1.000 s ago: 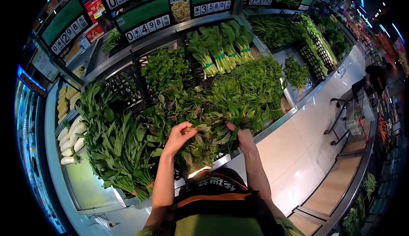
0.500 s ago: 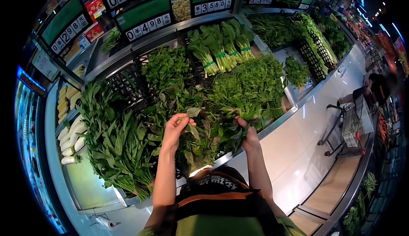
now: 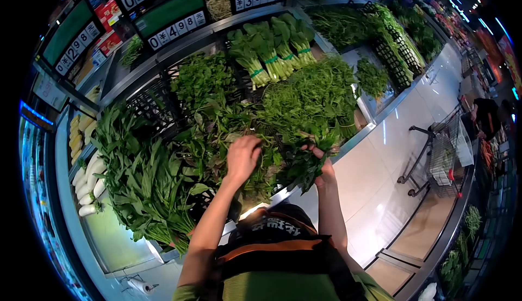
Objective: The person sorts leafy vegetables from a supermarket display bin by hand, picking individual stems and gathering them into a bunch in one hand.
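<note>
Purple-green leafy stems (image 3: 209, 146) lie loose in the middle of the display. Over them is my left hand (image 3: 243, 157), its fingers curled down at the leaves; what they pinch, if anything, is hidden. My right hand (image 3: 323, 168), further right, is closed around a bunch of dark leafy greens (image 3: 302, 165) that hangs over the front edge. Fine-leaved greens (image 3: 310, 94) lie just beyond it. To the left of my hands is a big heap of long-leaved greens (image 3: 141, 176).
Banded leafy bundles (image 3: 272, 48) and price signs (image 3: 171, 21) stand at the back. White radishes (image 3: 89, 187) lie at the left. The metal front edge (image 3: 356, 143) runs along the display. A shopping cart (image 3: 443, 157) and a person (image 3: 486, 116) are at the right.
My left hand has moved forward and right, down onto the leaves; the leaf it held up no longer shows. My right hand has shifted slightly, with its bunch more visible. The view has turned slightly.
</note>
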A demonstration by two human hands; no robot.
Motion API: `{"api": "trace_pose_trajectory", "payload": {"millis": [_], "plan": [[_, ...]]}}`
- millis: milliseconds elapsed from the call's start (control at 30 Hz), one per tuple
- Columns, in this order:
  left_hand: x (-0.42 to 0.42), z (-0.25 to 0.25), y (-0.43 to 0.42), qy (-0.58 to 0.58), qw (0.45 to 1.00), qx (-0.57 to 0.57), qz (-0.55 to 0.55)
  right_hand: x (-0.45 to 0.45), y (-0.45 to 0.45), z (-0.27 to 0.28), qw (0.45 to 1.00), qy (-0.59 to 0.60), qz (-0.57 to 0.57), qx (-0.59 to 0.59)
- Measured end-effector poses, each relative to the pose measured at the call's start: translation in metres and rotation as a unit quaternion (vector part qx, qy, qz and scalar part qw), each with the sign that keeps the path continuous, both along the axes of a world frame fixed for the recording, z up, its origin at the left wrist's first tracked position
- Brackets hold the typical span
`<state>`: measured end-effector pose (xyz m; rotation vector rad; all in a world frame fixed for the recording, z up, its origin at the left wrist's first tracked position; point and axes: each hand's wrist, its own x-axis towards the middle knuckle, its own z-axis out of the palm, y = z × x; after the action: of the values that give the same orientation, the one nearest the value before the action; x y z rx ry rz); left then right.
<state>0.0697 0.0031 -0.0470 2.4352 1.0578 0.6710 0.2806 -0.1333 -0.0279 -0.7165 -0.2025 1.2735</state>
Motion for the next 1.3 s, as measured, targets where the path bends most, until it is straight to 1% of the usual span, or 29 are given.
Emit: {"api": "trace_pose_trajectory", "payload": {"millis": [33,100,133,167,233,300,333,367,433,467,500,567,600,633,700,767,800,833,900,933,1033,1067,1100,1167,1267,1300], "plan": [[0.011,-0.008,-0.008,0.047,0.998,-0.008,-0.031,0.0,-0.002,-0.002,1.0,-0.006,0.001,0.009],[0.026,-0.017,-0.026,0.163,0.985,0.015,-0.049,0.001,-0.007,-0.003,1.0,-0.004,0.006,0.026],[0.035,-0.02,-0.03,0.275,0.959,-0.025,-0.059,0.002,-0.009,-0.003,0.999,0.004,0.011,0.034],[0.041,-0.022,-0.035,0.345,0.937,-0.027,-0.054,0.002,-0.011,-0.002,0.999,0.012,0.016,0.042],[0.048,-0.045,-0.033,0.42,0.905,-0.039,-0.052,0.002,-0.016,0.001,0.999,0.017,0.01,0.037],[0.04,-0.08,-0.023,0.342,0.938,-0.026,-0.048,0.004,-0.019,0.001,0.999,0.014,0.001,0.043],[0.036,-0.084,-0.02,0.313,0.949,0.013,-0.044,0.006,-0.021,-0.001,0.998,0.014,0.001,0.057],[0.034,-0.088,-0.013,0.275,0.961,0.008,-0.033,0.008,-0.022,-0.002,0.998,0.014,-0.006,0.064],[0.025,-0.078,0.001,0.233,0.971,-0.048,-0.039,0.01,-0.022,-0.006,0.997,0.02,-0.016,0.079],[0.016,-0.07,0.006,0.126,0.989,-0.071,-0.034,0.013,-0.021,-0.016,0.996,0.034,-0.021,0.081],[0.013,-0.055,0.011,0.111,0.987,-0.113,0.001,0.014,-0.021,-0.019,0.995,0.043,-0.026,0.086],[0.005,-0.042,0.024,0.02,0.982,-0.181,0.049,0.015,-0.02,-0.022,0.993,0.059,-0.035,0.097],[-0.001,-0.04,0.034,-0.068,0.967,-0.242,0.033,0.016,-0.02,-0.023,0.992,0.063,-0.042,0.103],[-0.004,-0.029,0.04,-0.123,0.965,-0.231,0.021,0.016,-0.019,-0.022,0.991,0.066,-0.043,0.106],[-0.014,0.002,0.05,-0.172,0.922,-0.343,0.055,0.016,-0.016,-0.021,0.99,0.078,-0.042,0.114],[-0.022,0.036,0.053,-0.213,0.907,-0.35,0.103,0.014,-0.014,-0.017,0.988,0.078,-0.037,0.126],[-0.032,0.029,0.064,-0.252,0.913,-0.309,0.089,0.013,-0.012,-0.012,0.986,0.077,-0.034,0.141],[-0.039,0.042,0.068,-0.236,0.898,-0.352,0.119,0.012,-0.011,-0.009,0.984,0.075,-0.03,0.156],[-0.05,0.039,0.079,-0.218,0.916,-0.307,0.136,0.012,-0.01,-0.009,0.986,0.082,-0.028,0.142],[-0.054,0.038,0.079,-0.19,0.927,-0.295,0.128,0.012,-0.01,-0.011,0.987,0.083,-0.03,0.132],[-0.06,0.034,0.08,-0.142,0.93,-0.324,0.097,0.01,-0.006,-0.016,0.989,0.09,-0.032,0.109],[-0.065,0.031,0.082,-0.167,0.92,-0.346,0.076,0.01,-0.007,-0.018,0.989,0.097,-0.033,0.104],[-0.065,0.031,0.081,-0.165,0.92,-0.335,0.119,0.009,-0.009,-0.021,0.989,0.104,-0.036,0.098],[-0.074,0.004,0.091,-0.212,0.906,-0.327,0.165,0.013,-0.012,-0.03,0.99,0.099,-0.034,0.095],[-0.072,0.029,0.085,-0.256,0.887,-0.36,0.138,0.015,-0.015,-0.032,0.992,0.084,-0.038,0.089],[-0.073,0.031,0.085,-0.255,0.888,-0.357,0.136,0.014,-0.015,-0.031,0.992,0.086,-0.041,0.086]]}}
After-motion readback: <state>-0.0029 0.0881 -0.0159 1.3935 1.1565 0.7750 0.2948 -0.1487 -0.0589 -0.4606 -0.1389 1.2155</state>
